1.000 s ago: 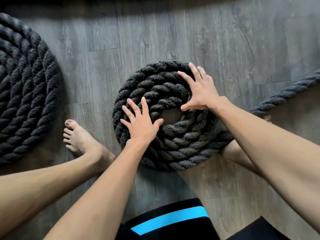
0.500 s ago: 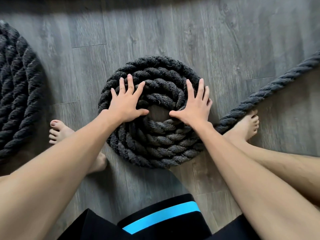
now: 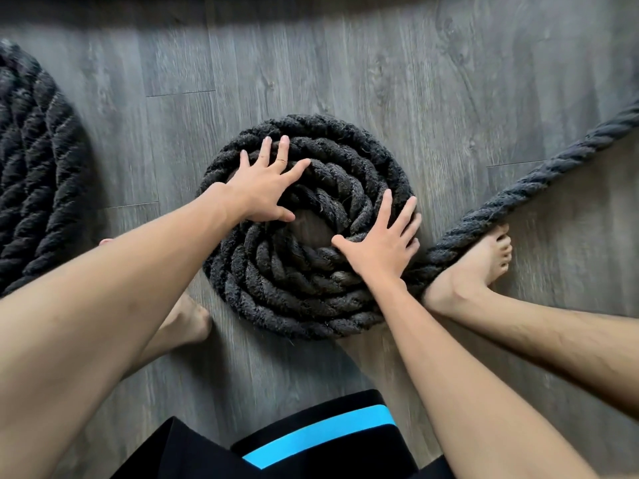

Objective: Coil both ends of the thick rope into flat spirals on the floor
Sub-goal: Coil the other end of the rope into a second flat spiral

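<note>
A thick dark rope lies wound into a flat spiral [image 3: 294,299] on the grey wood floor, with a small bare gap at its centre. My left hand [image 3: 266,186] presses flat on the spiral's upper left turns, fingers spread. My right hand [image 3: 383,243] presses flat on its right side, fingers spread toward the outer turn. The rope's free length [image 3: 518,188] leaves the spiral at the lower right and runs up to the right edge. A second, larger coil [image 3: 34,188] lies at the left edge, partly cut off.
My bare right foot [image 3: 480,267] stands against the free rope just right of the spiral. My left foot [image 3: 186,319] is mostly hidden under my left forearm. Bare floor [image 3: 345,70] stretches beyond the spiral.
Both hands have turned clockwise on the spiral: the left moved up to the top left, the right came down to the right side. The view has shifted slightly.
</note>
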